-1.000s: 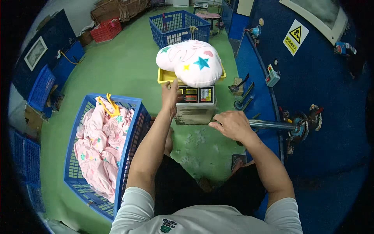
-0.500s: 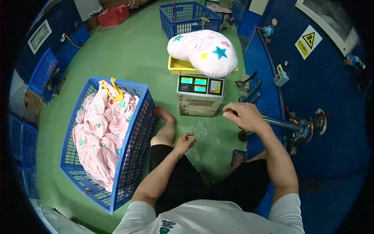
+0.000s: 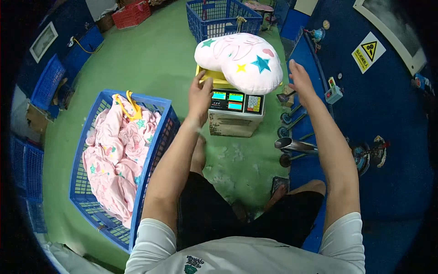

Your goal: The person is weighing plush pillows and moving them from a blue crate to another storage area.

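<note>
A stuffed white-and-pink cushion with green, teal and yellow stars lies on a yellow tray on top of a digital weighing scale. At the tray's near left corner is my left hand, fingers apart and raised; whether it touches the tray I cannot tell. My right hand is just right of the cushion, open with fingers extended and holding nothing. Below my right forearm a metal filling tube with an open, slanted end sticks out from the blue machine.
A blue plastic basket of pink star-patterned covers stands at my left. Farther off are another blue basket and a red crate. Bits of white fluff lie on the green floor. A warning sign hangs at right.
Both hands have moved forward toward the cushion. My right hand has left the filling tube, exposing its open end, and my left has risen from my lap to the tray.
</note>
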`<state>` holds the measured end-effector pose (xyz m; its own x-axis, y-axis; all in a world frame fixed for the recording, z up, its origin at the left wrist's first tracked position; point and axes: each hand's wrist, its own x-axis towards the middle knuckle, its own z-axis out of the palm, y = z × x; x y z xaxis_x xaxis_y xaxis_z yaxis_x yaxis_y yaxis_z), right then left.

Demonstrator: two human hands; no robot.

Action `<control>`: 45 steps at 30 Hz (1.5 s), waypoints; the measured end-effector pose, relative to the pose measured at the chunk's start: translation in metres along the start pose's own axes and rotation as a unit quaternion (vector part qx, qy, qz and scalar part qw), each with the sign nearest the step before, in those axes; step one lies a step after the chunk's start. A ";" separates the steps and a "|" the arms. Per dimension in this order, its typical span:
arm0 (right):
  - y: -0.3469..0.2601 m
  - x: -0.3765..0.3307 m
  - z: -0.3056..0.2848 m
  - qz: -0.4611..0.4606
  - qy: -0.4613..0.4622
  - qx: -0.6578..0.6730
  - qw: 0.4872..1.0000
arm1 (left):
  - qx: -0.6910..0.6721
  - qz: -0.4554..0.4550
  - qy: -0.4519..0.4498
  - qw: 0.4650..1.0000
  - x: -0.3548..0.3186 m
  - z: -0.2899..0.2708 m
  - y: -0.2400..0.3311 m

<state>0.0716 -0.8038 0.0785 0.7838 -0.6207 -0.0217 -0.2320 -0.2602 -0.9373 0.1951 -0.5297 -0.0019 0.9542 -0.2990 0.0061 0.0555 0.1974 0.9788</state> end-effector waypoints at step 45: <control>0.049 -0.306 0.115 -0.044 -0.518 -0.077 0.851 | 0.600 0.202 -0.111 0.766 -0.252 -0.194 -0.013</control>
<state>-0.1130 -0.5410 -0.0006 0.8700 0.3709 -0.3248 -0.1570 -0.4161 -0.8957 0.0109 -0.2757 -0.0559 0.7415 -0.6170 0.2635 -0.6684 -0.6451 0.3703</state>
